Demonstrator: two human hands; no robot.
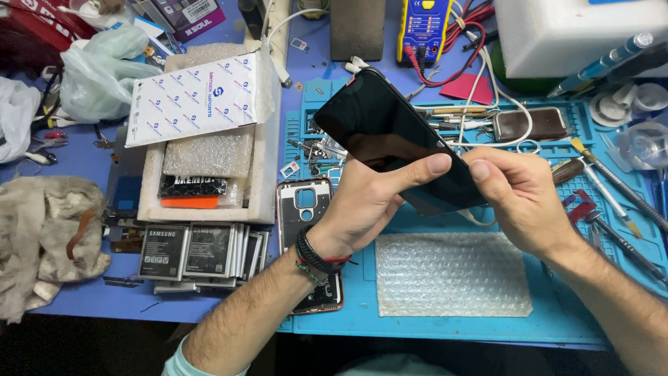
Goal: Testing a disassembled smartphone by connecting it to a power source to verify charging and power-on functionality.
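I hold a black smartphone (379, 129) tilted above the blue work mat (362, 306), its dark screen facing me. My left hand (365, 205) grips its lower part from below, thumb laid across the glass. My right hand (518, 198) pinches the phone's lower right corner with thumb and fingers. A thin pale strip hangs under that corner. Beside my left wrist lies an opened phone rear housing (300, 205) with its camera cutout showing.
A bubble-wrap sheet (452, 275) lies on the mat near me. Several phone batteries (198, 251) are stacked at the left, next to a white foam box (209, 132) of parts. Screwdrivers and tweezers (612, 202) lie at the right. A yellow multimeter (424, 28) stands at the back.
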